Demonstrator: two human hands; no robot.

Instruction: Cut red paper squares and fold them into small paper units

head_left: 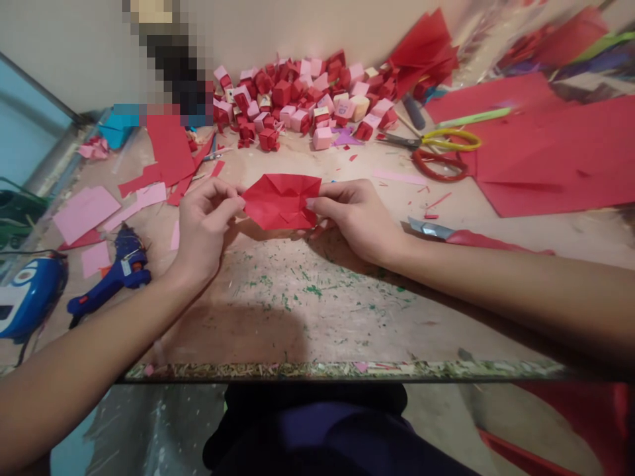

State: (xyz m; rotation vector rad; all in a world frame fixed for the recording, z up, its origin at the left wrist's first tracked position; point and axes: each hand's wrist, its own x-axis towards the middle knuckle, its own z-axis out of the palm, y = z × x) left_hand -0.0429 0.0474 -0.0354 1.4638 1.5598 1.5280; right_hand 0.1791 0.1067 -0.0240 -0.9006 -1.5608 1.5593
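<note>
red paper point(278, 198) | left hand point(204, 221): pinching corner | right hand point(358, 217): pinching edge

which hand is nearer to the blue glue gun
Left. The left hand is a little to the right of the blue glue gun; the right hand is farther off, at the opposite end of the creased red paper.

wall: plain, cream-beige, rising behind the bench | left: pale-blue surface point(22, 125) beyond a dark slanting strip point(40, 87) | bench point(357, 337): light-brown wooden top, rough speckled front edge | floor point(441, 416): greyish, below that edge | light: dim, soft shadows across the wood
</note>
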